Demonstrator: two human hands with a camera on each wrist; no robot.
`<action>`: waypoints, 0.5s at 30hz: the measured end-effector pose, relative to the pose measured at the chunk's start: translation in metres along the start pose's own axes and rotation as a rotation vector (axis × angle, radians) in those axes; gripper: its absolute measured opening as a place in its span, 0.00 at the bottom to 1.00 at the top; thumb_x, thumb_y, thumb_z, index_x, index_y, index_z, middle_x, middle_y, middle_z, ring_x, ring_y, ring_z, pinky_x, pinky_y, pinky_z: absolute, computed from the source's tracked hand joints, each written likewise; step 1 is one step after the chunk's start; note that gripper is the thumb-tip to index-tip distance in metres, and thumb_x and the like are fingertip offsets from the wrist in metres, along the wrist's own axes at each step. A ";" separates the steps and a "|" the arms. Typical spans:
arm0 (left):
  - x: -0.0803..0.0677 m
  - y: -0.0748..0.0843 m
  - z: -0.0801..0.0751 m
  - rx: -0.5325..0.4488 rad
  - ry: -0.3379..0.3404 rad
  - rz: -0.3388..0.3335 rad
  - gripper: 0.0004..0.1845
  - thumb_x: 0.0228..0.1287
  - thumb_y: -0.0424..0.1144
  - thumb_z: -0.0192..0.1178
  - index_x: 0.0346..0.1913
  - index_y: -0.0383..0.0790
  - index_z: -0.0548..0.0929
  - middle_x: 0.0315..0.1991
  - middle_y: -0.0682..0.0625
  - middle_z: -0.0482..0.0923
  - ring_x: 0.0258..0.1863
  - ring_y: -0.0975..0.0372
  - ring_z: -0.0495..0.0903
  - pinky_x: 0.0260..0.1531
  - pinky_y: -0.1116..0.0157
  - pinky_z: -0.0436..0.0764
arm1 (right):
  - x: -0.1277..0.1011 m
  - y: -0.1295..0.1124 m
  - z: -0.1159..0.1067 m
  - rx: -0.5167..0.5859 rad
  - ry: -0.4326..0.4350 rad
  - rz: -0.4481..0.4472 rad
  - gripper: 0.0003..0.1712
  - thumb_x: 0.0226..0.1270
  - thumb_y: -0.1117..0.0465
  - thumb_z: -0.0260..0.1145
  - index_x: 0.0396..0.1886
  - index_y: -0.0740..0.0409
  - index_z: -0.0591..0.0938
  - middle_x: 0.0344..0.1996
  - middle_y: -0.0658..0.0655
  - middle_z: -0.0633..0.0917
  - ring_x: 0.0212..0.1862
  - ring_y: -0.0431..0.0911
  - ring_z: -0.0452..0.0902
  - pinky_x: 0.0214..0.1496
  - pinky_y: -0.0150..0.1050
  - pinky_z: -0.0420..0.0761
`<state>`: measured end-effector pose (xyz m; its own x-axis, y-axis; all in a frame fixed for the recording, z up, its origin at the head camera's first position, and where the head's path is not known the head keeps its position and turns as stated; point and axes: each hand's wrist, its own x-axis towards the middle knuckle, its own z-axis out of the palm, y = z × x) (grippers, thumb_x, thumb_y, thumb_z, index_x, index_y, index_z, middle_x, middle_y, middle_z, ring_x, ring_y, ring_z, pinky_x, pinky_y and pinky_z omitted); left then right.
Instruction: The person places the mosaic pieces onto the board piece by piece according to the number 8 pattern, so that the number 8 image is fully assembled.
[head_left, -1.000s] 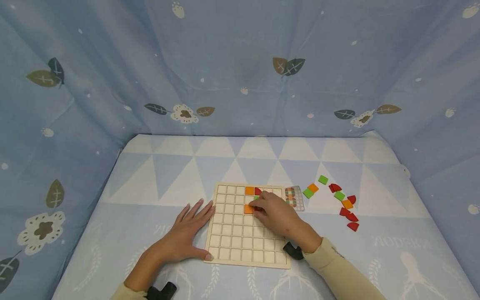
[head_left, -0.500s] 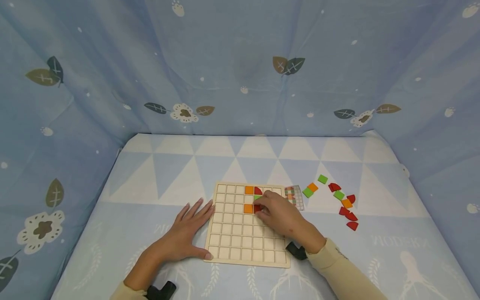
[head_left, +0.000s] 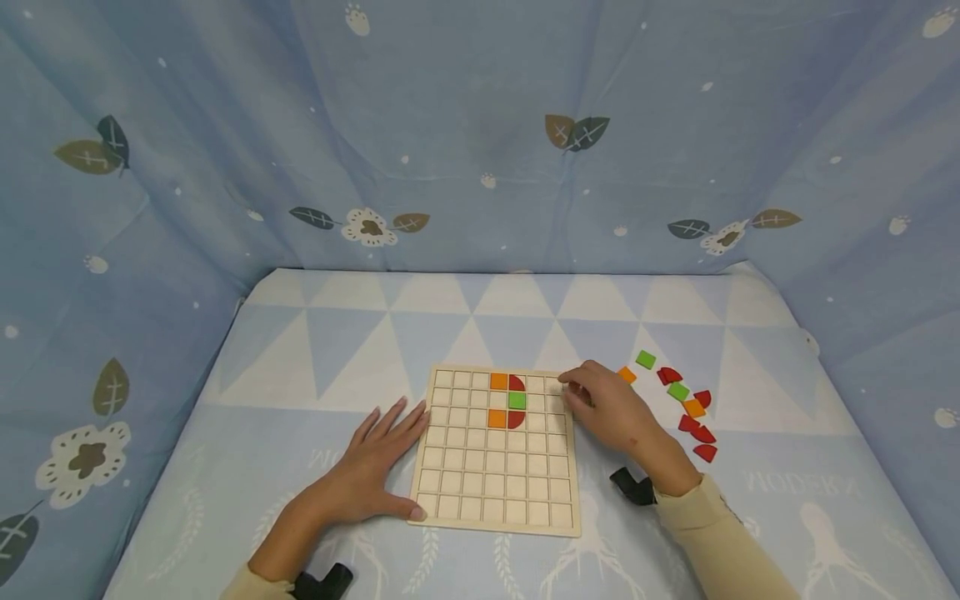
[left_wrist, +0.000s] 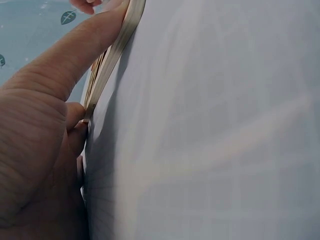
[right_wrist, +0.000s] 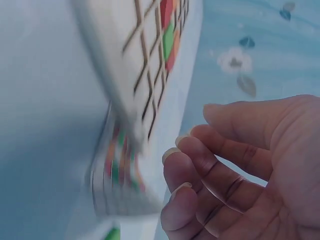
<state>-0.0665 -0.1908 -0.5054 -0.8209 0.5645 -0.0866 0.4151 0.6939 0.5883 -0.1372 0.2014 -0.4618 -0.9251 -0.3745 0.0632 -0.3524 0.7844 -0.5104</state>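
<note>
A light wooden grid board (head_left: 465,483) lies on the cloth. In its upper cells sit two orange squares, the upper one (head_left: 498,381) and the lower one (head_left: 497,418), a green square (head_left: 517,401) and two red quarter-circle pieces (head_left: 516,420). My left hand (head_left: 367,483) rests beside the board with fingers spread, fingertips and thumb touching its left edge. Over the board's upper right edge is my right hand (head_left: 611,408), loosely curled with nothing held. The right wrist view shows a printed pattern card (right_wrist: 120,175) by the board; in the head view the hand hides it.
Right of the board lie loose pieces: green squares (head_left: 646,360), orange squares (head_left: 694,408) and several red quarter-circles (head_left: 705,453). A patterned cloth curtain (head_left: 480,150) stands behind and at both sides. Each wrist wears a black device (head_left: 633,487).
My right hand has left the red piece in the lower cell and moved right to the board's edge, uncovering the green square and red piece. The left hand stays put.
</note>
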 end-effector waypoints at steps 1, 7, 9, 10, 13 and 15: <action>0.000 0.000 0.000 -0.003 0.001 0.002 0.70 0.46 0.73 0.75 0.85 0.45 0.51 0.86 0.53 0.42 0.84 0.49 0.35 0.77 0.42 0.32 | -0.001 0.004 -0.003 -0.007 0.011 0.013 0.14 0.73 0.62 0.70 0.54 0.62 0.87 0.36 0.49 0.80 0.37 0.44 0.73 0.39 0.41 0.78; -0.001 0.002 -0.001 -0.009 0.000 -0.003 0.70 0.46 0.72 0.75 0.85 0.44 0.51 0.86 0.53 0.43 0.84 0.49 0.35 0.77 0.43 0.32 | -0.007 0.027 -0.021 -0.036 0.065 0.069 0.14 0.73 0.65 0.69 0.55 0.64 0.87 0.41 0.55 0.83 0.40 0.48 0.78 0.43 0.47 0.83; -0.001 0.002 -0.001 -0.009 -0.003 -0.004 0.70 0.46 0.72 0.75 0.85 0.45 0.51 0.86 0.53 0.42 0.84 0.49 0.35 0.77 0.43 0.32 | -0.009 0.035 -0.025 -0.042 0.074 0.076 0.14 0.72 0.66 0.69 0.55 0.64 0.87 0.42 0.56 0.84 0.41 0.49 0.78 0.44 0.47 0.82; -0.001 0.001 -0.001 -0.007 -0.004 -0.003 0.70 0.46 0.73 0.75 0.86 0.45 0.50 0.86 0.53 0.42 0.84 0.49 0.35 0.77 0.43 0.32 | -0.010 0.038 -0.026 -0.043 0.079 0.075 0.14 0.72 0.67 0.69 0.55 0.65 0.87 0.41 0.56 0.83 0.41 0.49 0.78 0.44 0.48 0.82; 0.000 0.001 0.000 0.000 -0.004 -0.002 0.70 0.46 0.73 0.74 0.86 0.45 0.50 0.86 0.54 0.42 0.84 0.50 0.35 0.77 0.43 0.32 | -0.013 0.047 -0.031 -0.044 0.082 0.074 0.15 0.72 0.69 0.68 0.55 0.67 0.86 0.42 0.58 0.83 0.42 0.51 0.79 0.45 0.50 0.82; 0.000 0.001 0.000 0.001 -0.005 -0.002 0.70 0.46 0.73 0.74 0.86 0.45 0.50 0.86 0.54 0.42 0.84 0.50 0.35 0.77 0.43 0.32 | -0.015 0.053 -0.035 -0.034 0.077 0.079 0.14 0.73 0.69 0.67 0.55 0.68 0.86 0.44 0.60 0.84 0.44 0.53 0.81 0.47 0.52 0.82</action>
<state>-0.0661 -0.1904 -0.5046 -0.8195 0.5657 -0.0918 0.4140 0.6952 0.5877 -0.1466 0.2655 -0.4597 -0.9578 -0.2730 0.0903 -0.2816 0.8269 -0.4868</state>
